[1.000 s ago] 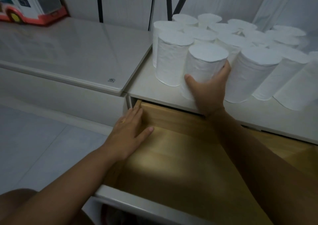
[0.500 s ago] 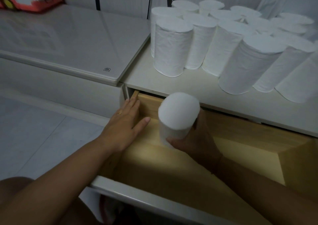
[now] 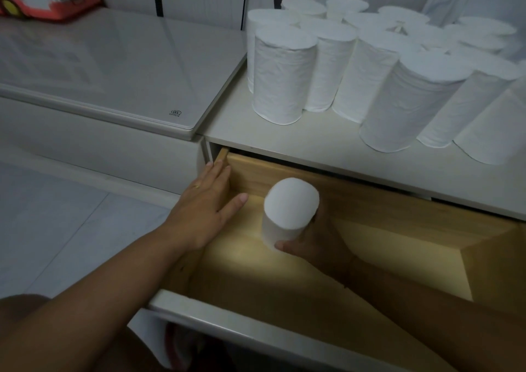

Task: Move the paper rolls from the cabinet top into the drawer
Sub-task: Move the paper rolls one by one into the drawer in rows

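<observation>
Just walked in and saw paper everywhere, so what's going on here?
A person is filling the open drawer. The right hand grips one paper roll upright inside it, near the back left corner. The left hand rests flat on the drawer's left wall. Many other rolls stand on the cabinet top.

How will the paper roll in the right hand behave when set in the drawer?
Probably light: the right hand holds the roll up alone. Its flat end suggests it stands steady, as the upright rolls on the cabinet do; laid sideways it would likely roll.
</observation>
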{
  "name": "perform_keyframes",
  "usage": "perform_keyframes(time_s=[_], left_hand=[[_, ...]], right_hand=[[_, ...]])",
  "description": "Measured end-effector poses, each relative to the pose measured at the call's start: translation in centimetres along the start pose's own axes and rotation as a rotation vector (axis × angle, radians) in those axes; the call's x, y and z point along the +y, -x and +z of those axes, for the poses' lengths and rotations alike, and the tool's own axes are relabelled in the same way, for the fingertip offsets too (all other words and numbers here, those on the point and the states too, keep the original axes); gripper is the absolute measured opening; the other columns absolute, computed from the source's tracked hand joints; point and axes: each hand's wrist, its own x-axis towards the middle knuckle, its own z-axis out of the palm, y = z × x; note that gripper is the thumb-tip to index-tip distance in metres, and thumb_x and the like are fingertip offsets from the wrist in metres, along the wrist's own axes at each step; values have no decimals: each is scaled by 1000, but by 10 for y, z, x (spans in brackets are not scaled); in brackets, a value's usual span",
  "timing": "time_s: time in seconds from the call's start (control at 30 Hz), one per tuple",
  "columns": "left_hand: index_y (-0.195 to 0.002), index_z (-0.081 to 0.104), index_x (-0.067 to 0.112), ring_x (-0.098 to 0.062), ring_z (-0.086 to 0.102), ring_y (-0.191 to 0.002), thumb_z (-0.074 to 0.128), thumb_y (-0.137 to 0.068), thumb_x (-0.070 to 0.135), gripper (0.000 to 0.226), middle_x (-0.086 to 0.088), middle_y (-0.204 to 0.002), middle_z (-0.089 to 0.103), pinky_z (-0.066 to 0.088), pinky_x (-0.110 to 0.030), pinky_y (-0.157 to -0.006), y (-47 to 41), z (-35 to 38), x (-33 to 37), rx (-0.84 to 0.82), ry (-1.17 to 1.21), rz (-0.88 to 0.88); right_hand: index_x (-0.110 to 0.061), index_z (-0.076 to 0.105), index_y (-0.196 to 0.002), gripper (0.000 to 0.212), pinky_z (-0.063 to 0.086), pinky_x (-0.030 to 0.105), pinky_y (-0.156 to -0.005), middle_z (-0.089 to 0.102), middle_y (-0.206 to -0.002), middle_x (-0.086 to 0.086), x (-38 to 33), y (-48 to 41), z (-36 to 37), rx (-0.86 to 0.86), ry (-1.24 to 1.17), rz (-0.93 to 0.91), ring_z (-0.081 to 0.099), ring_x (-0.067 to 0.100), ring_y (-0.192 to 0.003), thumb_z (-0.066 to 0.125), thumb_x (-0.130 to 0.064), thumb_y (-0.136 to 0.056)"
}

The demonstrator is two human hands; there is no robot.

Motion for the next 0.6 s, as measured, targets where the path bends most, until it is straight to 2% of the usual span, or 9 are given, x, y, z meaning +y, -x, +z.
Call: perform_keyframes(time_s=[0.07, 0.17, 0.2, 0.27, 0.37, 0.43, 0.5, 0.6], left_hand=[[-150, 6, 26, 0, -11, -140, 18, -76, 74, 88, 13, -157, -8, 1, -28, -112, 1, -1, -1, -13, 10, -1], [-150, 4, 27, -3, -11, -141, 19, -76, 74, 89, 10, -158, -9, -1, -27, -111, -2, -6, -3, -60, 0, 2], [-150, 3, 27, -4, -12, -142, 19, -76, 74, 89, 9, -158, -10, -2, -27, -111, -6, -8, -2, -73, -28, 11], [-150, 1, 26, -7, -12, -143, 19, -77, 72, 88, 7, -158, -11, -4, -27, -111, -13, -10, 0, -77, -79, 30], [-150, 1, 23, -8, -14, -143, 17, -78, 70, 87, 4, -158, -9, -4, -27, -113, -15, -7, 2, -58, -127, 51], [-150, 2, 23, -7, -14, -142, 16, -78, 70, 87, 4, -158, -8, -5, -26, -113, -12, -3, 0, -37, -133, 65], [-150, 5, 24, -5, -12, -142, 19, -80, 69, 84, 6, -159, -5, -5, -23, -112, -10, -2, -1, -11, -84, 51], [-150, 6, 26, -3, -11, -142, 18, -82, 67, 81, 8, -158, -4, -4, -23, -112, -9, -1, -2, 17, -62, 50]], right_hand=[[-25, 12, -145, 121, 42, 22, -103, 33, -144, -5, -6, -2, -14, -64, 56, -67, 39, 8, -129, 89, -31, -52], [-33, 12, -144, 119, 31, 29, -111, 23, -149, -10, -22, -11, -42, -95, 392, -282, 28, 10, -137, 86, -47, -52], [-34, 11, -144, 117, 29, 29, -111, 23, -146, -12, -29, -15, -51, -118, 491, -366, 27, 9, -136, 84, -50, -54], [-29, 20, -143, 107, 33, 27, -109, 30, -141, -12, -42, -27, -61, -208, 610, -445, 30, 7, -132, 81, -51, -58], [-27, 32, -139, 96, 36, 23, -103, 39, -139, -5, -56, -38, -61, -367, 689, -411, 36, 7, -127, 84, -42, -60], [-25, 29, -142, 99, 36, 29, -106, 37, -143, -2, -58, -41, -55, -432, 733, -361, 35, 12, -129, 84, -39, -61], [-28, 27, -143, 101, 39, 34, -104, 37, -143, -3, -60, -40, -47, -417, 765, -309, 39, 16, -127, 83, -42, -61], [-32, 31, -138, 96, 48, 39, -92, 44, -133, -5, -62, -38, -33, -294, 783, -239, 48, 19, -115, 80, -51, -58]])
